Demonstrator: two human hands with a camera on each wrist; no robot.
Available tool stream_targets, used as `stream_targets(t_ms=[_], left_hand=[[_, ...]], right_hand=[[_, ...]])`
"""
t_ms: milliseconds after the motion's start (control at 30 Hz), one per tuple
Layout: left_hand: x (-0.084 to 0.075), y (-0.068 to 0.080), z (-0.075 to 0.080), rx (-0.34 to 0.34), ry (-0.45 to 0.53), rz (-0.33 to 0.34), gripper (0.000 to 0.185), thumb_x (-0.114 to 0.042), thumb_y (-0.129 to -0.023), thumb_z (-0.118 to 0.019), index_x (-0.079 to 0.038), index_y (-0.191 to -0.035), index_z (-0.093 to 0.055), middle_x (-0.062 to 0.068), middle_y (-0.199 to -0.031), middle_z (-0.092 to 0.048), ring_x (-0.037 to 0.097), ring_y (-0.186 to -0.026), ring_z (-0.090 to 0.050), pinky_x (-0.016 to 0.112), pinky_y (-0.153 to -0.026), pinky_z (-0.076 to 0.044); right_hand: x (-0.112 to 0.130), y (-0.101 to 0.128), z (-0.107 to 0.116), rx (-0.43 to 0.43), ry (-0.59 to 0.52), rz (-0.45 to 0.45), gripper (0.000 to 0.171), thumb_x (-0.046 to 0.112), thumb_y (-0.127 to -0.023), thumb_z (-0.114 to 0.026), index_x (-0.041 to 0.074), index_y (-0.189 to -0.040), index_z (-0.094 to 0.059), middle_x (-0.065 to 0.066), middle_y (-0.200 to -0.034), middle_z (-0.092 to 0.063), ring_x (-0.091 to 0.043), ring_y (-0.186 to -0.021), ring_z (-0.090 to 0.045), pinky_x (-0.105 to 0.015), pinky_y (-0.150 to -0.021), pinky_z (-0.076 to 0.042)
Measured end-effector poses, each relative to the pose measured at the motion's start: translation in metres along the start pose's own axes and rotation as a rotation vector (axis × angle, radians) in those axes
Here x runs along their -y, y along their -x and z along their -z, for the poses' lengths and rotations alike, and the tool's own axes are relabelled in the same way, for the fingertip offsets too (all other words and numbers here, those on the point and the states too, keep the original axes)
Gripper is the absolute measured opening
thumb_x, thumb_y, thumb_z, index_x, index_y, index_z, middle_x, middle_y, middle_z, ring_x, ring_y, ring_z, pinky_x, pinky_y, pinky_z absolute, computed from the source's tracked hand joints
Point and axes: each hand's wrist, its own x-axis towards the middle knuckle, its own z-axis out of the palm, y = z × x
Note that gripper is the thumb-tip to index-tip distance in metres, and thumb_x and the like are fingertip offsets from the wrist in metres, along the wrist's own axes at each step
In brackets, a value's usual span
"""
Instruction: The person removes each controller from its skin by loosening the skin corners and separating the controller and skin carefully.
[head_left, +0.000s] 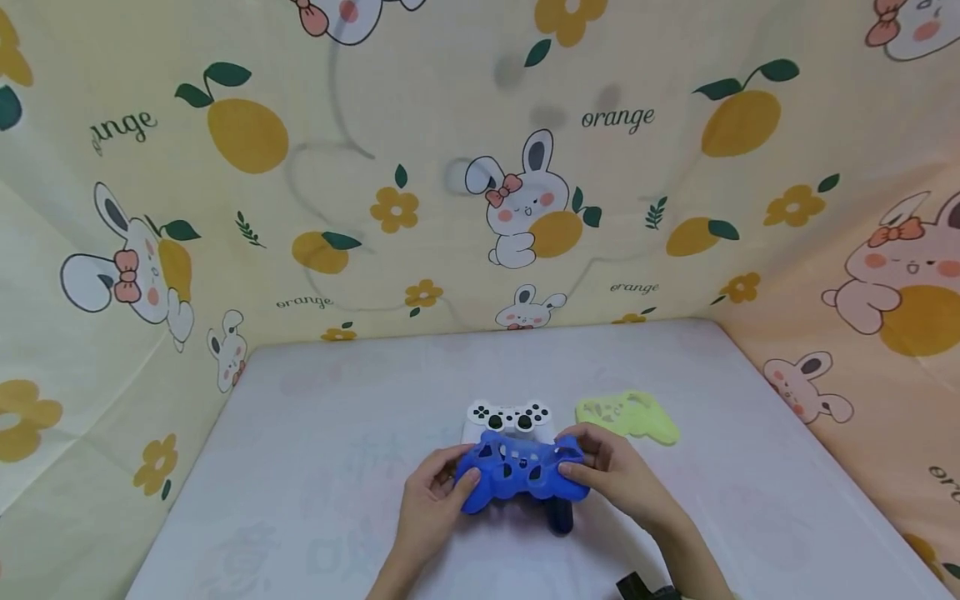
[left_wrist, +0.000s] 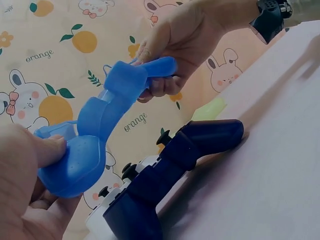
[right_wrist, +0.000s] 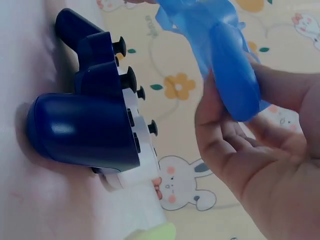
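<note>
A blue silicone controller cover [head_left: 517, 467], with cut-out holes for sticks and buttons, is stretched between both hands. My left hand [head_left: 429, 504] pinches its left grip end, thumb on top. At the other end, my right hand [head_left: 618, 475] holds the right grip between thumb and fingers. Below the cover is a dark blue game controller [left_wrist: 170, 167] on the table, its black thumbsticks pointing up; the cover hides most of it in the head view. Both wrist views show the cover [right_wrist: 232, 70] held above the controller, apart from it.
Just behind the dark blue controller is a white game controller [head_left: 510, 414]. A yellow-green silicone cover [head_left: 633, 417] lies flat to its right on the white table [head_left: 337, 417]. Patterned cloth walls [head_left: 420, 250] stand at the back and sides. A black watch [left_wrist: 270, 22] is on my right wrist.
</note>
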Motion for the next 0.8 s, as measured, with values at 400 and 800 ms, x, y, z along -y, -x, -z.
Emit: stream_targets(t_ms=[400,800], left_hand=[[-0.001,0.003,-0.009,-0.093,0.042,0.012,0.037,-0.002,-0.089,-0.071,0.008,-0.123,-0.059,0.018,-0.101,-0.06,0.026,-0.092,-0.063,0.028,-0.078,-0.055],[0.002,0.003,-0.01,-0.13,0.065,0.009,0.033,-0.006,-0.089,-0.072,0.0,-0.12,-0.063,0.017,-0.105,-0.062,0.027,-0.098,-0.064,0.033,-0.079,-0.056]], right_hand=[[-0.003,-0.002,-0.004,-0.311,-0.256,-0.067,0.059,-0.013,-0.079,-0.072,-0.016,-0.13,-0.042,-0.016,-0.103,-0.065,-0.019,-0.088,-0.066,-0.028,-0.079,-0.054],[-0.003,-0.006,-0.016,-0.557,-0.302,-0.124,0.032,0.002,-0.087,-0.074,-0.011,-0.115,-0.066,-0.015,-0.109,-0.07,-0.021,-0.1,-0.066,-0.029,-0.085,-0.053]])
